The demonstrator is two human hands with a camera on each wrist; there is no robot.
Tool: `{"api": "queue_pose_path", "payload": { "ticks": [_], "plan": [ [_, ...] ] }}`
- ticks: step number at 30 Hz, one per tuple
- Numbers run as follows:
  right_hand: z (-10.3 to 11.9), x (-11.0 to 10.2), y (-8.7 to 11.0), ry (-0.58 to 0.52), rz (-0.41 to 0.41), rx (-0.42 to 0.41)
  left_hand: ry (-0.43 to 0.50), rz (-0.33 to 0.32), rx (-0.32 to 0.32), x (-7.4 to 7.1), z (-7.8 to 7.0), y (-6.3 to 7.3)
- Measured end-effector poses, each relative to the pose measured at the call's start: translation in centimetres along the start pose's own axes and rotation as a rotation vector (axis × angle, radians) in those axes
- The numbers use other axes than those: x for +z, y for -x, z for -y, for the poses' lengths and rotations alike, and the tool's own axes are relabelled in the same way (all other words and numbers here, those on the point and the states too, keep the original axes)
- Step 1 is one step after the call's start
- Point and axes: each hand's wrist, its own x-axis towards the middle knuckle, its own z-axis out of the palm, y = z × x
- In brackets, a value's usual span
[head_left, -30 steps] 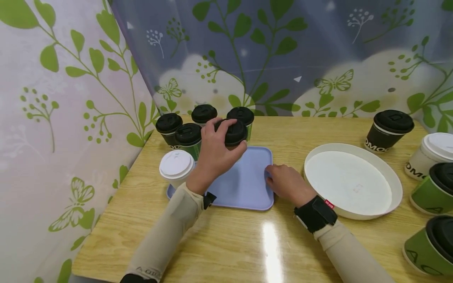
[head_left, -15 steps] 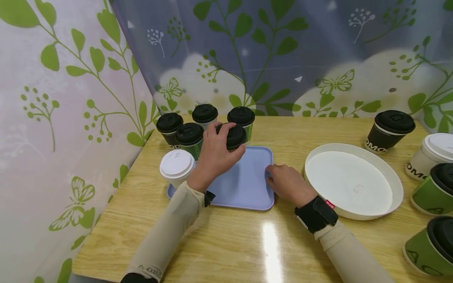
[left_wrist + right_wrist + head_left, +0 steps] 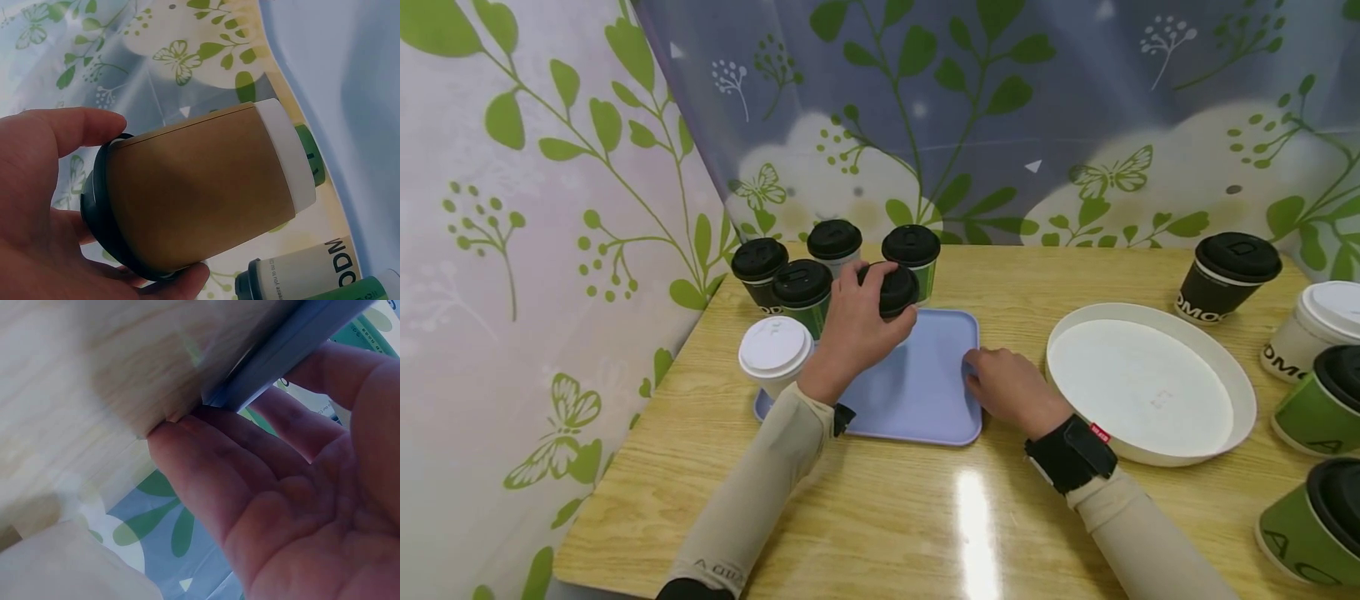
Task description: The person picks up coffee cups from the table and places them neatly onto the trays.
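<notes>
My left hand grips a paper coffee cup by its black lid, fingers and thumb spread around the rim. In the left wrist view the cup shows a brown sleeve and a white base. It is held over the blue-violet tray, near its back edge. On the tray's left part stand a white-lidded cup and, behind it, a green cup with a black lid. My right hand pinches the tray's right rim, fingertips down by the wooden table in the right wrist view.
Behind the tray stand more black-lidded cups, including a green one and a black one. A round white tray lies to the right. Beyond it are a black cup, a white cup and green cups.
My left hand has lowered the cup slightly and brought it a little left and nearer. The right hand stays at the tray's rim.
</notes>
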Motion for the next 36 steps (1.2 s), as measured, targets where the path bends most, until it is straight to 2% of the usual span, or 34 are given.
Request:
{"api": "queue_pose_path", "payload": {
  "ticks": [14, 28, 36],
  "plan": [
    [0.1, -0.1, 0.0, -0.001, 0.004, 0.006, -0.016, 0.023, -0.013, 0.2, 0.6, -0.2],
    [0.1, -0.1, 0.1, 0.014, -0.030, -0.021, -0.002, 0.035, -0.034, 0.4, 1.1, -0.2],
    [0.2, -0.2, 0.0, 0.012, -0.011, -0.012, -0.011, 0.043, -0.042, 0.4, 1.2, -0.2]
  ]
}}
